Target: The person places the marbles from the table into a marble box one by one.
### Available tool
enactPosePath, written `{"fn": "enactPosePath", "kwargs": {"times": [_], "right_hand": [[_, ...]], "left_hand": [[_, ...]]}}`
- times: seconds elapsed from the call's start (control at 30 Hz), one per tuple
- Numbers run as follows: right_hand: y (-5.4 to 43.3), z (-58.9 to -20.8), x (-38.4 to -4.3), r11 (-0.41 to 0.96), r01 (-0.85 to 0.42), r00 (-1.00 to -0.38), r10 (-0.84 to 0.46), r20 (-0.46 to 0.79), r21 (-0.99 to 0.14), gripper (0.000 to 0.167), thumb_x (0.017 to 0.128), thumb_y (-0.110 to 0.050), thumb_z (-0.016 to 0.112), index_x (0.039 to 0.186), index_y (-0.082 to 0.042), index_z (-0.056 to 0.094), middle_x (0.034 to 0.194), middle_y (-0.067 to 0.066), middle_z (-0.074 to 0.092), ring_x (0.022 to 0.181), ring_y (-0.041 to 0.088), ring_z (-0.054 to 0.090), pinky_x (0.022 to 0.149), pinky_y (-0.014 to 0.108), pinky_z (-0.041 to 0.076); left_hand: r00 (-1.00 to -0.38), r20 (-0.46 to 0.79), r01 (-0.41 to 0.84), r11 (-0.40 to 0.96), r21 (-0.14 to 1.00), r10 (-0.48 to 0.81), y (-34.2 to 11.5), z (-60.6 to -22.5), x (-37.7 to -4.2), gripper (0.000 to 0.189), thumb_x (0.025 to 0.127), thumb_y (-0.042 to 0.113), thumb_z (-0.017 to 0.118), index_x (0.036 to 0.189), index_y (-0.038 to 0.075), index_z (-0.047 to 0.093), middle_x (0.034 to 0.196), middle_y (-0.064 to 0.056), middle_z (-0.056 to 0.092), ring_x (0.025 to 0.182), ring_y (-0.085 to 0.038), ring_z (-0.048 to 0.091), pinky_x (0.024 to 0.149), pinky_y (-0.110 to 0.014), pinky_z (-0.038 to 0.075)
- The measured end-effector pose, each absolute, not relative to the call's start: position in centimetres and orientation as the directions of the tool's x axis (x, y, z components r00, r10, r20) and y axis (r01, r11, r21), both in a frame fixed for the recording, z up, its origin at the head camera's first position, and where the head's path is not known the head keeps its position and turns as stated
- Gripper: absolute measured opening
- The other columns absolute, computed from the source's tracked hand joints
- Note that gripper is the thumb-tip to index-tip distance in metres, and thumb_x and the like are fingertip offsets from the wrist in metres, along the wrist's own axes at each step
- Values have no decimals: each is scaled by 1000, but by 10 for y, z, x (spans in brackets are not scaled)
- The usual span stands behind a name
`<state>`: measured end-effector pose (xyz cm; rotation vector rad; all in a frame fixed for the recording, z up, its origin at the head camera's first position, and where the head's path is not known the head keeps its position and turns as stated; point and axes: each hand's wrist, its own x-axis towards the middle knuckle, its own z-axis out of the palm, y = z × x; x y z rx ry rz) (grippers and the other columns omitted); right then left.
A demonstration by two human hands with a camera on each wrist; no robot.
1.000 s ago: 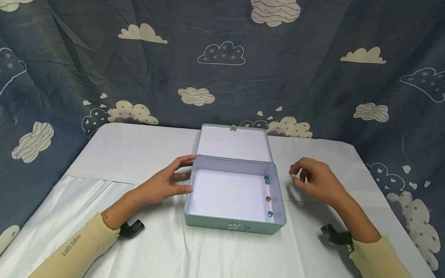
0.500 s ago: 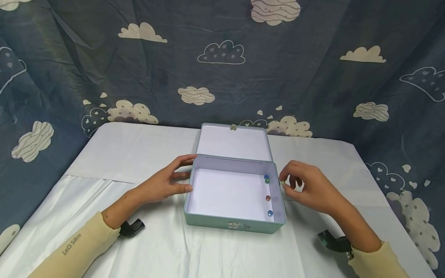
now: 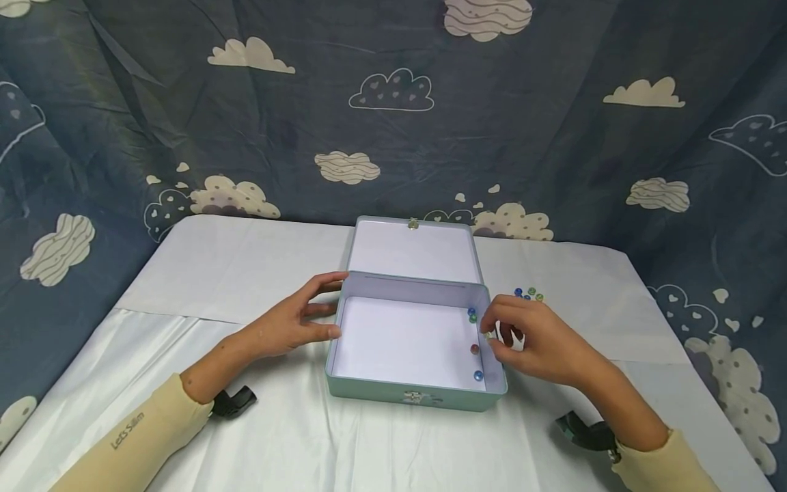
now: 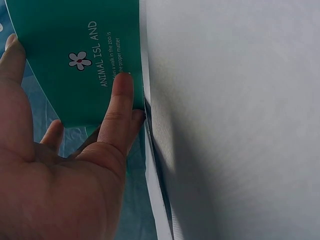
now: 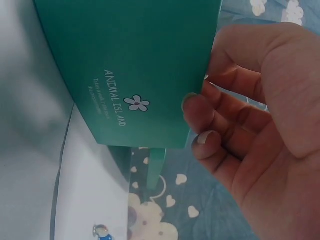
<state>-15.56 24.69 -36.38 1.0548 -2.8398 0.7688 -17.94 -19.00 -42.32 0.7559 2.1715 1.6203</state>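
Centrally, green box [image 3: 402,342] between hands [image 3: 287,325] [image 3: 536,342]; marble [image 3: 490,335] pinched in right.

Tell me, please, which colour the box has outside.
The box is green outside; right wrist view shows it best.

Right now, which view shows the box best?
Head: it shows nearly the whole box, lid open, inside visible. Each wrist view shows only part of its green outside, with a printed flower and lettering.

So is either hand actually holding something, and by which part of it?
The right hand pinches a small, pale thing, likely a marble; exactly which part is gripped is hidden. The left hand just touches the box at its left side.
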Motion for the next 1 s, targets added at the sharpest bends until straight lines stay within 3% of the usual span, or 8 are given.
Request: {"fn": "enactPosePath", "kwargs": {"times": [0.5, 0.73, 1.0], "right_hand": [[247, -367, -156, 615, -668, -732, -642, 226, -419, 31, 82, 3, 80, 99, -22, 72, 95, -17, 63, 74, 7, 58, 57, 21, 51], [251, -365, -157, 601, -692, -718, -630, 295, -401, 33, 85, 5, 77, 101, -23, 72, 99, -11, 66, 75, 8, 58, 54, 21, 50], [265, -366, -167, 677, -637, -768, -516, 378, -370, 36, 84, 9, 74, 98, -23, 71, 94, -14, 64, 72, 10, 55, 55, 22, 47]], "left_hand": [[-807, 63, 215, 193, 957, 587, -189, -426, -180, 89, 97, 17, 81, 167, 28, 26, 170, -11, 29, 150, -43, 44, 106, -46, 56], [-807, 57, 208, 191, 959, 588, -189, -425, -180, 89, 98, 17, 81, 167, 29, 26, 169, -11, 30, 150, -43, 44, 107, -47, 55], [-806, 58, 212, 196, 957, 589, -189, -424, -180, 89, 98, 17, 81, 167, 28, 26, 170, -8, 29, 150, -43, 43, 108, -48, 55]]}}
